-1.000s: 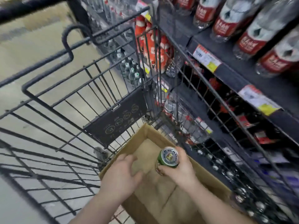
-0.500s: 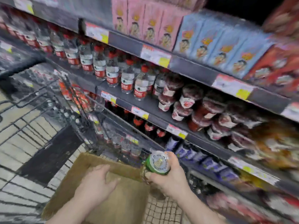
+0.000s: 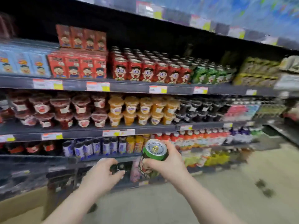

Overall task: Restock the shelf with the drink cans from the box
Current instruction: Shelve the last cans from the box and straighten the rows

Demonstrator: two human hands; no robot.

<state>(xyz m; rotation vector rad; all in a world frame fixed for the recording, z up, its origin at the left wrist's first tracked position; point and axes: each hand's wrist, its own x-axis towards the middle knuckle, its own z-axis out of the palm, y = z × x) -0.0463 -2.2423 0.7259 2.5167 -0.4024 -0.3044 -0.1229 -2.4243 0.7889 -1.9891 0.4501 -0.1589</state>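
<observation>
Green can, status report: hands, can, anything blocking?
Right hand grips green can, lid toward camera. Left hand loose, seemingly empty. Shelved green cans up right; nothing seen between.

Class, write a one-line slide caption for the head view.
Right hand grips a green can before stocked shelves; left hand reaches forward beside it.

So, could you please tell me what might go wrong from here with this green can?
The right hand grips the green can alone, so it might slip on the lift. The matching green cans stand tightly packed beside red cans on a higher shelf, so pushing one in could topple neighbours.
</observation>
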